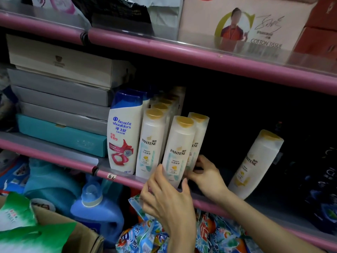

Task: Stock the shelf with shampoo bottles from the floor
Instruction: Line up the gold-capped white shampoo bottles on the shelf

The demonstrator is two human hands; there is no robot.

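Note:
On the middle pink shelf (127, 179) stand white Pantene shampoo bottles with gold caps. My left hand (164, 198) grips the base of the front tilted bottle (179, 148). My right hand (206, 172) holds the lower part of a second bottle (197, 136) just behind it. A row of several Pantene bottles (154, 141) stands to their left, beside a Head & Shoulders bottle (125, 132). Another Pantene bottle (255, 165) leans alone further right on the same shelf.
Stacked flat boxes (60, 99) fill the shelf's left part. Dark bottles (324, 189) stand at the far right. A cotton tissue carton (246, 24) sits on the upper shelf. Below are a blue detergent jug (94, 209), colourful detergent bags (215, 232) and a cardboard box (73, 234).

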